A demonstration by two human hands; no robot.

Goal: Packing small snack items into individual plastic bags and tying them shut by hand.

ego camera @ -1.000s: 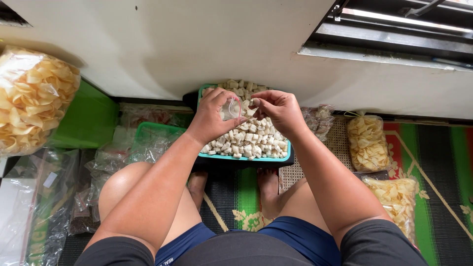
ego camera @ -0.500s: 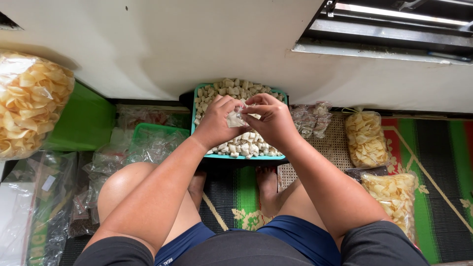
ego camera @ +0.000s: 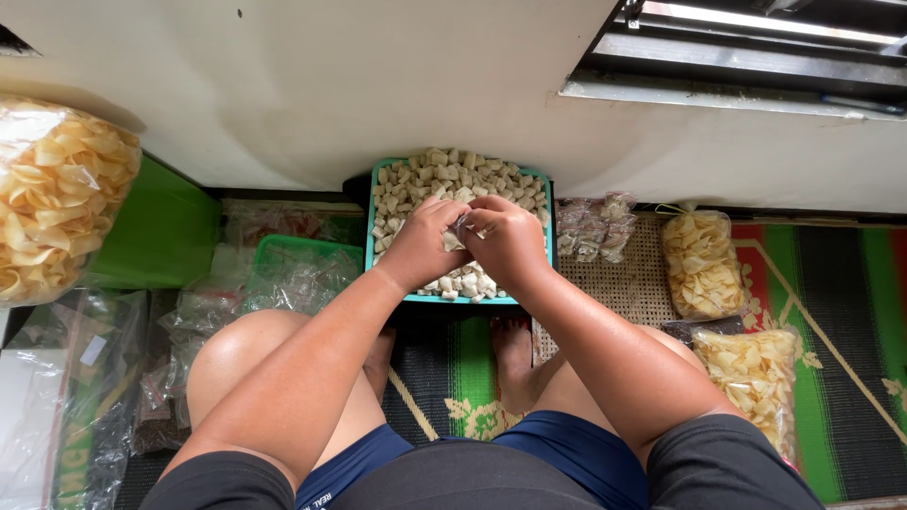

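A teal tray point(ego camera: 535, 176) heaped with small pale cracker pieces point(ego camera: 444, 178) sits on the floor against the white wall. Both of my hands meet above its middle. My left hand point(ego camera: 422, 244) and my right hand point(ego camera: 506, 240) pinch a small clear plastic bag point(ego camera: 457, 231) between their fingers, most of it hidden by the fingers. My knees and bare feet are just below the tray.
A big bag of yellow chips point(ego camera: 57, 194) stands at far left beside a green container point(ego camera: 162, 231). A green basket point(ego camera: 298, 263) with clear bags lies left of the tray. Small packets point(ego camera: 593, 227) and two chip bags point(ego camera: 701, 264) point(ego camera: 758, 378) rest on a striped mat point(ego camera: 850, 321).
My hands have come together and dropped lower over the tray. The small bag, held open a second ago, is now pressed between both hands' fingers.
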